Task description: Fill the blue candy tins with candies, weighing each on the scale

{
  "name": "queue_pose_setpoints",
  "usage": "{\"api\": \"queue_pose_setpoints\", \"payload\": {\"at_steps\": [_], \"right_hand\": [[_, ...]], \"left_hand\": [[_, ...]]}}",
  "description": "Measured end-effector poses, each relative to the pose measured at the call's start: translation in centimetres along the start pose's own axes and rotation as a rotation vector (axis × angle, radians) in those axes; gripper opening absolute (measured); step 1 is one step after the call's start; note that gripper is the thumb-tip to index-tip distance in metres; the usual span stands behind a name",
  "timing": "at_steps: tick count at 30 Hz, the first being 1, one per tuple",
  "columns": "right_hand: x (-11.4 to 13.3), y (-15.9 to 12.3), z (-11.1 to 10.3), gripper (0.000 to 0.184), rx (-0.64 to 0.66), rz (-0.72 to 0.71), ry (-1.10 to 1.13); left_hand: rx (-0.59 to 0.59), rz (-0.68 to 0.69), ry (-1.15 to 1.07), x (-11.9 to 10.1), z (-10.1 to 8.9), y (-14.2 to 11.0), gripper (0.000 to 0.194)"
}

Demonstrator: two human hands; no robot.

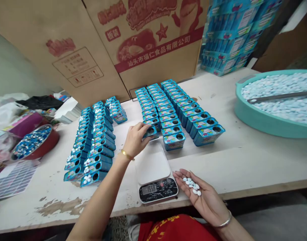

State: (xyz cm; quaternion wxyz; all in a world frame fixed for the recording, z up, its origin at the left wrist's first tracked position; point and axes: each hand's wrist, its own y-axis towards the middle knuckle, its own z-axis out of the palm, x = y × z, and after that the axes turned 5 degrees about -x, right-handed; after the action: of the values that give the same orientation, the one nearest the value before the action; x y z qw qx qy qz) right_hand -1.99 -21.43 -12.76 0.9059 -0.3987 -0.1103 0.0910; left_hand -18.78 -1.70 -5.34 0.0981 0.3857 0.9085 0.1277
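My left hand [135, 139] grips a small blue tin [151, 132] with a round hole in its top, just above a white kitchen scale [152, 164]. The scale's display reads about 155.8, and nothing stands on its platform. My right hand [195, 190] lies palm up beside the scale, cupping several white mints [190, 185]. Rows of closed blue tins [178, 117] stand beyond the scale. To the left stands another block of blue tins [93, 150], and the nearest ones have white mints at their openings.
A teal tub [253, 115] of pale mints with a metal scoop [281, 97] lies at the right of the white table [218, 160]. Cardboard cartons [143, 43] stand behind, with stacked blue packs [231, 36]. A red bowl [35, 142] of blue-wrapped items sits at the left.
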Motion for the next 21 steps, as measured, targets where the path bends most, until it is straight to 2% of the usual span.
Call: {"api": "queue_pose_setpoints", "payload": {"at_steps": [5,7,10,12,14,16,17,19,21], "right_hand": [[0.3,0.6,0.0,0.014,-0.02,-0.011,0.011],[0.7,0.9,0.4,0.015,-0.042,-0.016,0.018],[1.3,1.8,1.4,0.016,-0.087,-0.041,0.014],[1.2,2.5,2.1,0.016,-0.107,-0.05,0.002],[0.8,3.1,2.6,0.015,-0.12,-0.053,-0.017],[0.2,3.6,2.9,0.014,-0.128,-0.067,-0.033],[-0.2,3.8,3.0,0.013,-0.126,-0.076,-0.037],[-1.0,4.1,3.1,0.013,-0.111,-0.089,-0.036],[-1.9,4.6,3.4,0.014,-0.083,-0.089,-0.028]], "left_hand": [[0.006,0.046,0.081,1.1,3.8,2.0,0.04],[-0.027,0.041,0.108,1.0,4.5,2.2,0.04],[-0.106,0.014,0.112,2.0,4.3,2.7,0.045],[-0.161,-0.101,0.157,4.0,3.7,3.4,0.041],[-0.17,-0.314,0.293,7.2,2.9,4.2,0.037],[-0.086,-0.509,0.46,10.8,2.1,4.9,0.037],[-0.026,-0.564,0.518,12.5,1.9,5.3,0.037],[0.077,-0.582,0.563,15.3,1.7,5.7,0.036],[0.122,-0.53,0.552,17.0,1.7,6.1,0.031]]}}
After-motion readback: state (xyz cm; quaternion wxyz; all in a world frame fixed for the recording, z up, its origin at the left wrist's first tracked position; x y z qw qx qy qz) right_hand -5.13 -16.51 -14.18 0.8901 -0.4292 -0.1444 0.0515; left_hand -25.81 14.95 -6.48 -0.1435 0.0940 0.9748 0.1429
